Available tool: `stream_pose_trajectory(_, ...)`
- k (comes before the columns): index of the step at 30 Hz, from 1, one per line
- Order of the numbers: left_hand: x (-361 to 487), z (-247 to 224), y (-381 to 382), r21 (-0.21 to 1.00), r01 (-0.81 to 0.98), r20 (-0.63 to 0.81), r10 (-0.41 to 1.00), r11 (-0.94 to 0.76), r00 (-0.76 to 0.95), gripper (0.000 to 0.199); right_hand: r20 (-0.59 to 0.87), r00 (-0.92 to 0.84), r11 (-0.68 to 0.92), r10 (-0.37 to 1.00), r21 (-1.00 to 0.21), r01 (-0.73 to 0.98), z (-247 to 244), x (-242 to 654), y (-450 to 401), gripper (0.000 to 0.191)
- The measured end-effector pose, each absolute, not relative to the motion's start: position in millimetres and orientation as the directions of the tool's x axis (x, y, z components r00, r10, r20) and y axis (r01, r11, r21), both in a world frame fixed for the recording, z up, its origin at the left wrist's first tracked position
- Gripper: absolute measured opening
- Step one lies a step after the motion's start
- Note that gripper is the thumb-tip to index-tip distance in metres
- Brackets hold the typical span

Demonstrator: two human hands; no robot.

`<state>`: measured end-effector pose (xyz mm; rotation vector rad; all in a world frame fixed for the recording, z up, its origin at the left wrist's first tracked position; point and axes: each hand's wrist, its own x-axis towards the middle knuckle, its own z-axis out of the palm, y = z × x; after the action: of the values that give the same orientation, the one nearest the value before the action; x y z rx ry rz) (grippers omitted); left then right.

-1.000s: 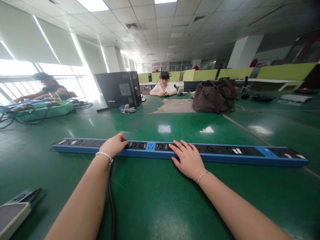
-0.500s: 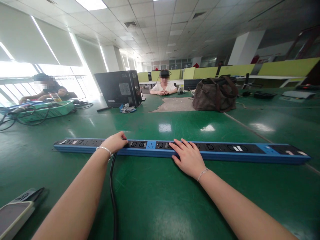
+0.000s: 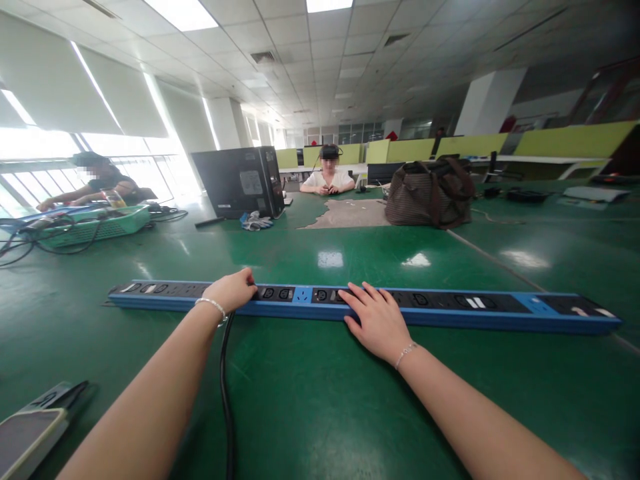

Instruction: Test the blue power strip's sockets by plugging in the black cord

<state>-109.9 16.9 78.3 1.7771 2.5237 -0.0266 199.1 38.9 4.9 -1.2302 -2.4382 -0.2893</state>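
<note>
A long blue power strip (image 3: 450, 320) with black socket panels lies crosswise on the green table. Over its sockets left of the middle, my left hand (image 3: 233, 290) is closed, thumb and fingers pinched together. A black power cord (image 3: 226, 380) runs from under this hand down towards me; its plug end is hidden by my fingers. My right hand (image 3: 377, 319) rests palm down on the strip right of the middle, fingers spread, covering some sockets. A blue three-hole socket (image 3: 302, 295) shows between my hands.
Farther back stand a black computer case (image 3: 235, 183), gloves (image 3: 257, 221) and a brown bag (image 3: 425, 193). A green basket (image 3: 100, 230) with cables is at left. A grey, light-edged object (image 3: 30, 440) lies near left. Two people (image 3: 327, 180) sit beyond the table.
The view has tilted up slightly, so everything sits a little lower. Both hands keep their places on the power strip.
</note>
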Motion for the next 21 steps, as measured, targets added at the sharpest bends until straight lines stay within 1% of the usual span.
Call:
stream_pose_trajectory(5, -113.3, 78.9, 24.1, 0.043, 0.94, -0.066, 0.94, 0.338, -0.335, 0.022, 0.426, -0.539, 0.594, 0.726, 0.007, 0.805, 5.0, 199.2, 39.4, 0.046)
stream_pose_trajectory(11, -112.4, 66.2, 13.5, 0.061, 0.921, 0.012, 0.923, 0.384, -0.385, 0.028, 0.429, -0.54, 0.593, 0.724, 0.012, 0.805, 5.2, 199.0, 39.0, 0.046)
stream_pose_trajectory(21, -102.2, 59.4, 0.1, 0.116, 0.903, 0.088, 0.901, 0.414, -0.424, 0.03, 0.424, -0.54, 0.595, 0.727, 0.002, 0.804, 6.5, 198.6, 38.4, 0.046)
